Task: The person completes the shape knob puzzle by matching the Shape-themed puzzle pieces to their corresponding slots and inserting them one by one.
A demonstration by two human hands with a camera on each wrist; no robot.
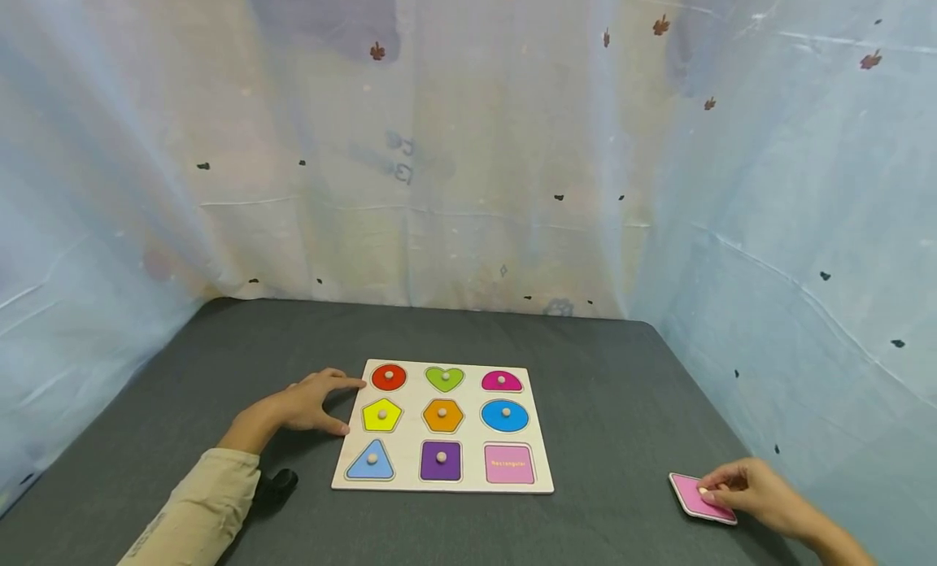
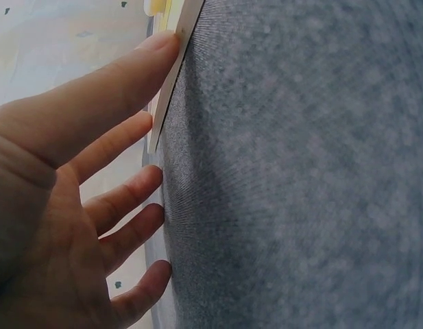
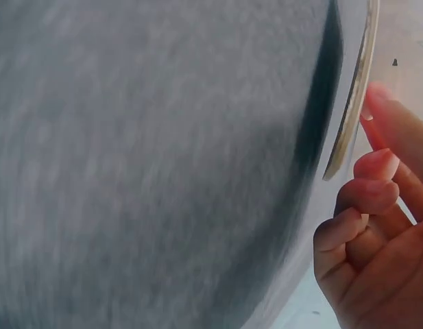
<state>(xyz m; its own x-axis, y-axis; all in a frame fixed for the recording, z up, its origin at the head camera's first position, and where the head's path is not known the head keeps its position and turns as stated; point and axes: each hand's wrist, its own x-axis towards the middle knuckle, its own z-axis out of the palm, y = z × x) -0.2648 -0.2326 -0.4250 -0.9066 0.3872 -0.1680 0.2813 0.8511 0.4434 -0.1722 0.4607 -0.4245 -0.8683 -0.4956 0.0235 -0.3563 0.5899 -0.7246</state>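
Observation:
A pale wooden shape-puzzle board [image 1: 472, 436] lies on the grey table, holding several coloured knobbed pieces. Its lower right recess [image 1: 509, 475] shows a pink floor printed "Rectangular". My left hand [image 1: 307, 402] touches the board's left edge with thumb and index fingertips, the other fingers spread beside it in the left wrist view. Far to the right of the board, my right hand [image 1: 760, 491] pinches the small knob of a pink rectangle puzzle piece [image 1: 688, 494]. In the right wrist view the piece's edge [image 3: 347, 133] stands slightly off the cloth, with a shadow beneath.
A dark grey cloth covers the table [image 1: 607, 403]. Pale patterned curtains [image 1: 468, 184] hang behind and along both sides. A black strap-like object [image 1: 278, 483] sits at my left wrist, by the beige sleeve [image 1: 201, 501].

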